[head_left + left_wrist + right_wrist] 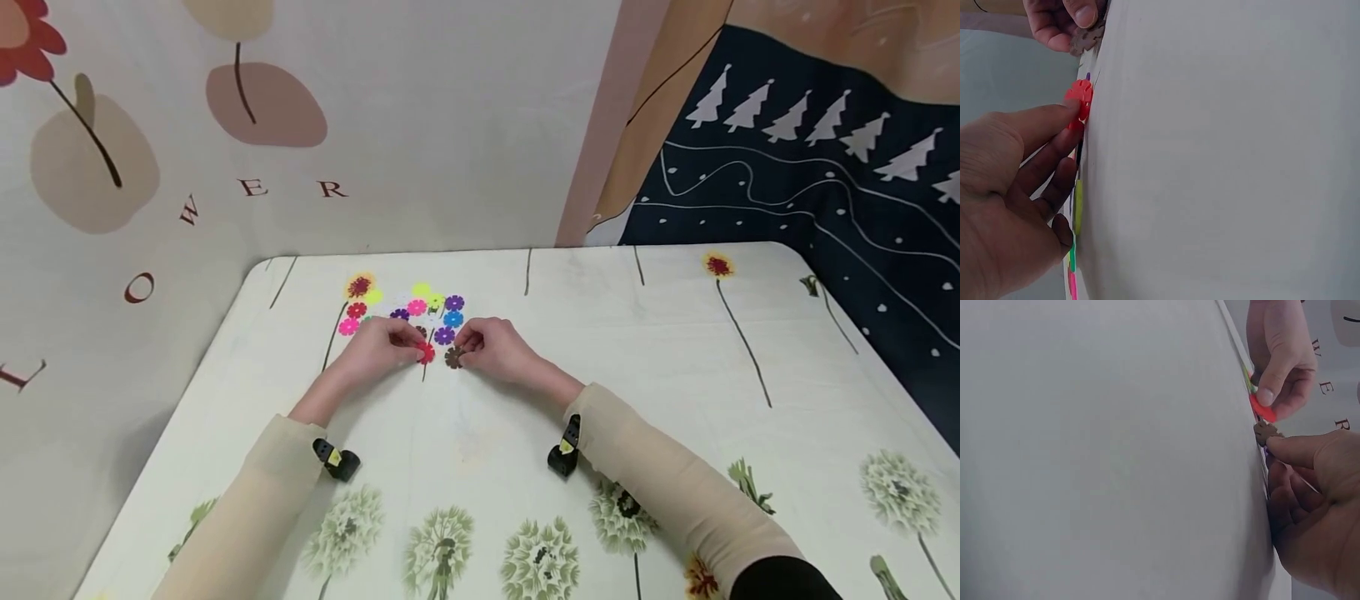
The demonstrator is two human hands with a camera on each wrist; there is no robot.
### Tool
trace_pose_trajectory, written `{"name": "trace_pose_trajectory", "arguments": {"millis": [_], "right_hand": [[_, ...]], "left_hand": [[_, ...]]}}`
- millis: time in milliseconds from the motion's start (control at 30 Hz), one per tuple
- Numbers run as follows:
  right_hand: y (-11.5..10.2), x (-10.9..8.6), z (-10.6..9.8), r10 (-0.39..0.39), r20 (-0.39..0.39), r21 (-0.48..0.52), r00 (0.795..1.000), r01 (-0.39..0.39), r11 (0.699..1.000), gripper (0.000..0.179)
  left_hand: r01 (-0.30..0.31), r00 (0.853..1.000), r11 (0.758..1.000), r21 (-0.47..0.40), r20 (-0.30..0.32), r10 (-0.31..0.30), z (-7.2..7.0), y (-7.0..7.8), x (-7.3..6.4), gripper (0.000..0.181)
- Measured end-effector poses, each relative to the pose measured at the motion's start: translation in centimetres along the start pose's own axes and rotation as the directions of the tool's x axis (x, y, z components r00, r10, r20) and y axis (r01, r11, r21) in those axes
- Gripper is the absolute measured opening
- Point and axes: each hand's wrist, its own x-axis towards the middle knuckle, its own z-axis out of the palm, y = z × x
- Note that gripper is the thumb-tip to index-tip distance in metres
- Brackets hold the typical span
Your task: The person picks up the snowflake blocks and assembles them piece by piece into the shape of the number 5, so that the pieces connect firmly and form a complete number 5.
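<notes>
Between thumb and fingers my left hand point(381, 345) pinches a red notched plastic disc point(427, 353), shaped like a small flower. My right hand point(497, 346) pinches a brown notched disc point(453, 357) by its edge, a short way to the right of the red one. In the left wrist view the red disc point(1082, 94) is tilted up in the fingertips, and the brown disc point(1087, 39) shows above it. Just beyond both hands lies a loose group of similar discs, among them a blue disc point(453, 319) and a purple disc point(445, 336). Part of the group is hidden behind the left hand.
A white tablecloth point(600, 350) printed with flowers and stems covers the table. At the group's left lie a pink disc point(348, 327) and a dark red disc point(356, 309). A printed curtain wall point(450, 167) rises behind the table, with a dark fabric point(750, 183) at the right.
</notes>
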Motion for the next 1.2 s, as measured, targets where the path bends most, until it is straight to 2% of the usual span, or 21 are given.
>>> {"name": "trace_pose_trajectory", "arguments": {"millis": [167, 333, 600, 867, 1067, 1200], "right_hand": [[0.4, -0.4, -0.8, 0.026, 0.008, 0.027, 1.000, -0.026, 0.999, 0.014], [0.9, -1.1, -1.8, 0.051, 0.012, 0.036, 0.999, -0.052, 0.998, 0.012], [1.8, -2.9, -3.8, 0.077, -0.024, 0.129, 0.997, -0.074, 0.989, 0.013], [2.3, -4.7, -5.9, 0.142, -0.063, 0.302, 0.988, -0.116, 0.946, 0.014], [2.5, -5.4, -7.2, 0.171, -0.088, 0.366, 0.981, -0.128, 0.922, 0.015], [2.4, -5.7, -7.7, 0.204, -0.116, 0.413, 0.972, -0.140, 0.900, 0.016]], "left_hand": [[0.006, 1.000, 1.000, -0.003, 0.010, -0.006, -0.1, 0.1, 0.4, 0.014], [-0.014, 1.000, 1.000, -0.003, 0.021, 0.014, 0.2, 0.5, 0.8, 0.010], [-0.064, 0.998, 0.996, -0.061, -0.001, 0.064, 1.8, 2.6, 0.9, 0.009], [-0.096, 0.995, 0.985, -0.140, -0.011, 0.095, 3.0, 4.6, 1.1, 0.013], [-0.116, 0.993, 0.977, -0.181, -0.009, 0.116, 4.0, 5.8, 1.9, 0.016], [-0.145, 0.989, 0.960, -0.238, -0.004, 0.149, 4.6, 6.5, 2.3, 0.014]]}}
